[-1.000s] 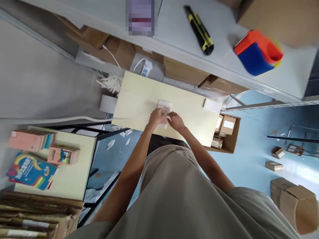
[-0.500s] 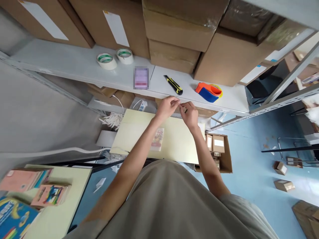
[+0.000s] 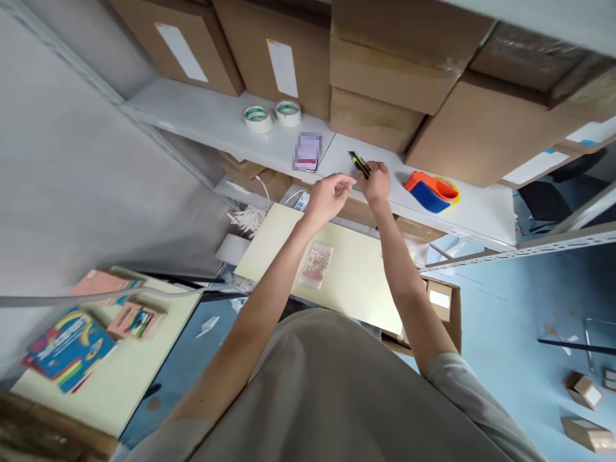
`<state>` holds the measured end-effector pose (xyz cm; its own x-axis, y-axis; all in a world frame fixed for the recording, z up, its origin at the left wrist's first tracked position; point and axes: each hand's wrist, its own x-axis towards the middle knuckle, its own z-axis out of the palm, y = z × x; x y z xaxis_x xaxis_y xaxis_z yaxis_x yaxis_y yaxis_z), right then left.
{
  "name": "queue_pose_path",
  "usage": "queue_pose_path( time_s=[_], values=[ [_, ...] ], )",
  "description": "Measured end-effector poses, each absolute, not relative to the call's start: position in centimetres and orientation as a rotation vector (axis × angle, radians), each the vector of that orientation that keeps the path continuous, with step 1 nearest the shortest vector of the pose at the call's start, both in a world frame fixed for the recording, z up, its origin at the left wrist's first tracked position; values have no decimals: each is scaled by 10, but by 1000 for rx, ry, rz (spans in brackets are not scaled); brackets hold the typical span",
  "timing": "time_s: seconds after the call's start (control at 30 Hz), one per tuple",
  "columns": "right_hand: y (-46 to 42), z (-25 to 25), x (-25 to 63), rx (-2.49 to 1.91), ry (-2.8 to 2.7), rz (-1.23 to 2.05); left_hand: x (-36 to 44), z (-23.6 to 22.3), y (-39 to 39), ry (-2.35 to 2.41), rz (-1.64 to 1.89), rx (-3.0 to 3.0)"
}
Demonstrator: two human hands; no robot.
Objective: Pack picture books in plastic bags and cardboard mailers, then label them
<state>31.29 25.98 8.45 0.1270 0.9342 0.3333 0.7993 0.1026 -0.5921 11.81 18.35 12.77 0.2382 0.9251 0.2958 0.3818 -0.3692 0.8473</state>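
"Head view: where are the two hands?"

"Near the centre, slightly above it, both at the front edge of a pale grey shelf (image 3: 486, 212). The right hand (image 3: 376, 185) is closed around the lower end of a black and yellow cutter (image 3: 360, 164), whose dark tip points to the upper left. I cannot tell if the cutter is lifted or touching the shelf."

"And the left hand (image 3: 328, 196)?"

"It is just left of the right hand, palm side partly hidden, fingers curled toward the thumb. I cannot tell whether it pinches anything small."

"What lies below them?"

"A pale yellow table (image 3: 359, 279). A flat packet (image 3: 317, 264) with a red and white printed front lies on it, between the forearms."

"What else is on the shelf?"

"Left of the hands, two rolls of tape (image 3: 257, 120) and a blurred-out purple item (image 3: 308, 153). Right of them, an orange and blue dispenser (image 3: 433, 192). Brown boxes (image 3: 375, 119) stand behind, across the top of the frame."

"And around the edges?"

"At lower left, books (image 3: 72, 350) on a side table (image 3: 108, 398). Right of the yellow table, an open carton (image 3: 456, 321) on the blue floor (image 3: 505, 372)."
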Motion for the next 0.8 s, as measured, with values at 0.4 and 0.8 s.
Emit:
queue_pose_path(
  time_s=[0.4,0.8],
  values=[
    [154,23,277,-1669,-1513,283,-5,-93,139,1674,526,1638],
    [-42,-112,174,-1983,-807,826,-9,-198,65,1552,-6,1573]
  ],
)
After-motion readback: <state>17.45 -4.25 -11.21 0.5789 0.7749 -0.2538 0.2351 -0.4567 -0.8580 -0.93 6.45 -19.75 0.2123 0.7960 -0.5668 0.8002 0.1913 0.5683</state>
